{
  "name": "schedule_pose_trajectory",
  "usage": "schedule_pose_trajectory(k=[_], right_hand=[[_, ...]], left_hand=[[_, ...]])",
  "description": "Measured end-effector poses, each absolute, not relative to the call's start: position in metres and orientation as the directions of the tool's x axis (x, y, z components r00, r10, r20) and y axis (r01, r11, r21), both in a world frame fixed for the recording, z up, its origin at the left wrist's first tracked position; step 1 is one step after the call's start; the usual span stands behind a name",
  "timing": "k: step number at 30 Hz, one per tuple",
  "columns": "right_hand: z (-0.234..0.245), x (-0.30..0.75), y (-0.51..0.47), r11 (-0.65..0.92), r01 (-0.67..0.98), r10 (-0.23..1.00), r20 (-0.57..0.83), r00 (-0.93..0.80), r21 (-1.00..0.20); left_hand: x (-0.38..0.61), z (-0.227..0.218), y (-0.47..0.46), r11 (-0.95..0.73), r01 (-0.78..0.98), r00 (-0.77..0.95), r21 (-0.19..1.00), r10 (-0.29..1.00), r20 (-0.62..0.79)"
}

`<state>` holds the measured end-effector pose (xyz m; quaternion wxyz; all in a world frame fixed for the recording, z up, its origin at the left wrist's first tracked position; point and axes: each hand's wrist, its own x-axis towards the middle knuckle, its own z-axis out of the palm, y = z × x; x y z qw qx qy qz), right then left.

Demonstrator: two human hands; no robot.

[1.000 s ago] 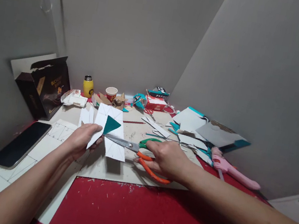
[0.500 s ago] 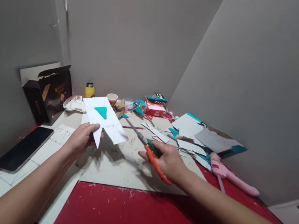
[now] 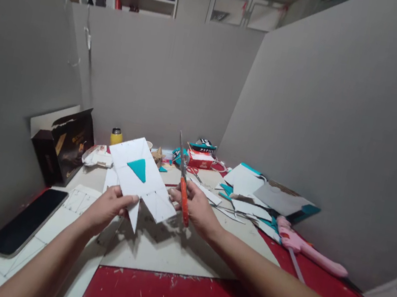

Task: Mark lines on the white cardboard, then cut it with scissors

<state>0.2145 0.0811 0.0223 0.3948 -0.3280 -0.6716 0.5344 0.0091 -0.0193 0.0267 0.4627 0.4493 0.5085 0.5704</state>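
My left hand (image 3: 110, 207) pinches a white cardboard piece (image 3: 131, 152) by its lower edge, thumb on top. The piece is held tilted above the board, with a teal triangle (image 3: 138, 169) on its face and a notch between two flaps at the bottom. In my right hand (image 3: 198, 209) is a pair of scissors (image 3: 183, 199) with orange handles, its blades pointing up and away. My right fingertips are close beside the card's right flap; I cannot tell if they touch it. The pale board (image 3: 202, 260) lies beneath both hands.
A phone (image 3: 28, 221) lies on marked paper (image 3: 17, 265) at left, near a dark box (image 3: 65, 146). Cardboard scraps (image 3: 252, 209) and a pink glue gun (image 3: 305, 250) lie to the right. At the back stand a yellow bottle (image 3: 116, 137) and a red box (image 3: 199, 160).
The scissors have swung upright and come left towards the card, with my right hand. My left hand has shifted the card slightly right. The view has tilted up, showing shelves.
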Motion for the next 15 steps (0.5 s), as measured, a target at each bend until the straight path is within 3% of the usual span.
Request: schedule_pose_trajectory(k=[6, 15], right_hand=[[0.017, 0.200, 0.072, 0.221, -0.119, 0.819, 0.250, -0.517, -0.968], [0.004, 0.203, 0.068, 0.221, -0.161, 0.837, 0.272, -0.474, -0.962]], left_hand=[[0.017, 0.022, -0.021, -0.048, -0.015, -0.126, 0.999, 0.991, 0.046], [0.025, 0.014, -0.014, -0.032, -0.147, -0.265, 0.989, 0.964, -0.008]])
